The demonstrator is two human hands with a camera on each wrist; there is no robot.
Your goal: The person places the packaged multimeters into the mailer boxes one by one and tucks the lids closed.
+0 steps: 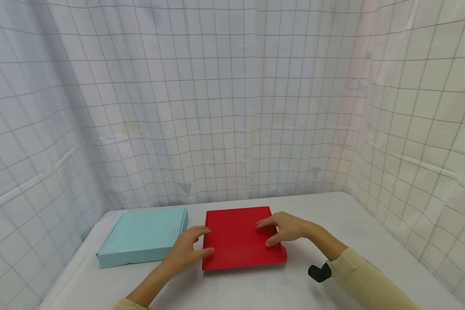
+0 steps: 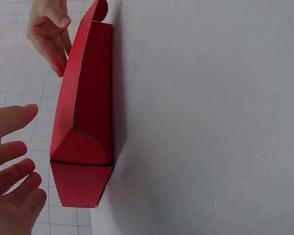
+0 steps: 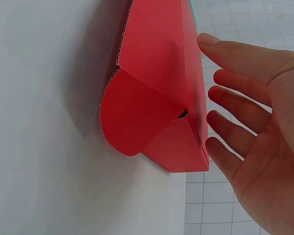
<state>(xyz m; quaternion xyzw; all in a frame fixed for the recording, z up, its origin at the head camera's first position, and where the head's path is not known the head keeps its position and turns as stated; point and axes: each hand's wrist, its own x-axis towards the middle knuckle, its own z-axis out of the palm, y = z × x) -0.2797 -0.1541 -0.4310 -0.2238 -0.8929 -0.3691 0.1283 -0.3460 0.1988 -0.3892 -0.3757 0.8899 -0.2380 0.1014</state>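
Observation:
A flat red cardboard box (image 1: 236,234) lies on the white table between the two hands. Its front lid edge stands slightly raised, and a rounded side flap (image 3: 134,115) sticks out at the right front corner in the right wrist view. My left hand (image 1: 184,253) hovers at the box's left side, fingers spread and thumb apart, nothing held. Over the right edge is my right hand (image 1: 288,227), fingers loosely bent; in the right wrist view its fingertips are close to the lid, and I cannot tell whether they touch it.
A closed light-blue cardboard box (image 1: 145,232) sits left of the red one, close to the left hand. White gridded curtains (image 1: 224,107) hang behind the table and on both sides. A small black object (image 1: 319,273) is at the right sleeve.

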